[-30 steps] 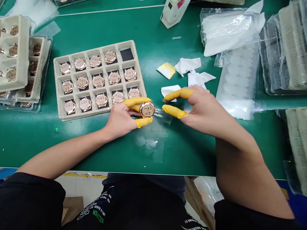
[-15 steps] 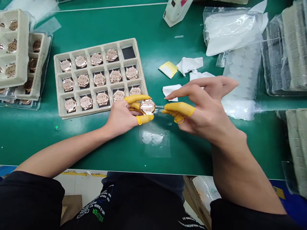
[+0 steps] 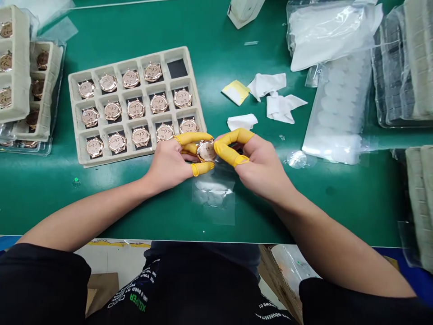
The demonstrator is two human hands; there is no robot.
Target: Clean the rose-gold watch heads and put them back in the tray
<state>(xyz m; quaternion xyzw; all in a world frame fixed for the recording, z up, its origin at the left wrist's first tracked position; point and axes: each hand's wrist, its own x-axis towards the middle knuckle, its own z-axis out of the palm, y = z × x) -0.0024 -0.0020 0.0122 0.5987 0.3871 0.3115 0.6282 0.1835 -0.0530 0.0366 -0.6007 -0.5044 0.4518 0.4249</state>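
Observation:
Between the yellow-covered fingers and thumb of my left hand [image 3: 172, 158] is a rose-gold watch case [image 3: 205, 150], its back facing up. My right hand [image 3: 252, 158], also with yellow finger covers, has its thumb and forefinger pressed together at the right edge of that case; whether a film is pinched there is too small to tell. Left of my hands lies a beige compartment tray [image 3: 140, 88] with several rose-gold watch cases in it and one compartment at the top right showing only a black pad [image 3: 177, 68]. Below my hands lies a clear plastic sheet [image 3: 213, 198].
White cloth pieces [image 3: 282, 107] and a yellow-and-white pad [image 3: 236, 92] lie beyond my right hand. Plastic packets [image 3: 329, 36] and stacked trays [image 3: 419, 63] stand at the right. More filled trays [image 3: 20, 67] are stacked at the far left.
My right hand has closed its fingers and moved left against the watch case. A small clear round piece now lies on the table to the right. The view has shifted slightly.

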